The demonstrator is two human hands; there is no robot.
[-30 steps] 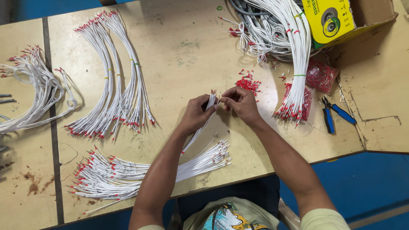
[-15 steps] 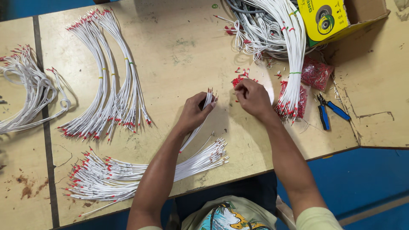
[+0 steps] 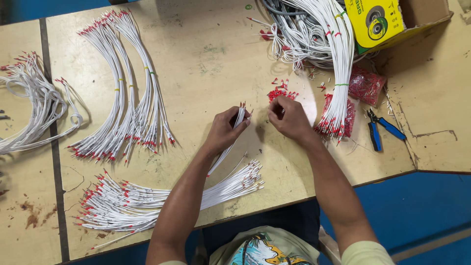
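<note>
While the left hand (image 3: pixel 223 131) grips white wires (image 3: pixel 239 118) upright, the right hand (image 3: pixel 289 117) pinches red caps (image 3: pixel 280 92) just beside them.

head cam, top-down, close over table (image 3: pixel 206 64)

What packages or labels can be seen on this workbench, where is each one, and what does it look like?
Cardboard box: top right corner of the table, brown, open, lying behind the white wire bundles.
Yellow label: on the box's near face, rectangular, with dark round pictures and green print.
Clear plastic bags: just below the box, right of the right hand, filled with small red pieces.
</note>
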